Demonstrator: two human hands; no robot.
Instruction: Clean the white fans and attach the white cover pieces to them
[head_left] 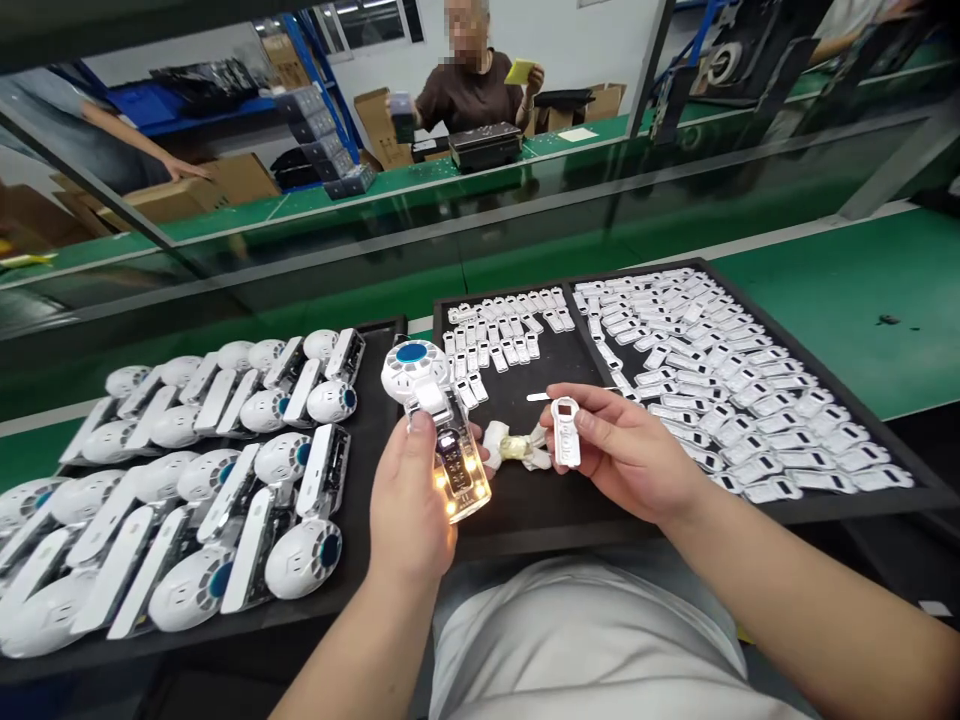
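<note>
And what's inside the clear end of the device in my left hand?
Glowing amber lights and a dark panel. Your left hand covers one edge, hiding what's there.

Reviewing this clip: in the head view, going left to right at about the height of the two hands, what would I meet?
Rows of white devices → the lit device in the left hand → a crumpled bundle → the single white cover in the right hand → the massed white covers.

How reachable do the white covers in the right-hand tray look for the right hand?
Probably yes: nothing visible blocks the right hand from the nearer white covers, though the single cover it holds may hamper a grasp.
</note>
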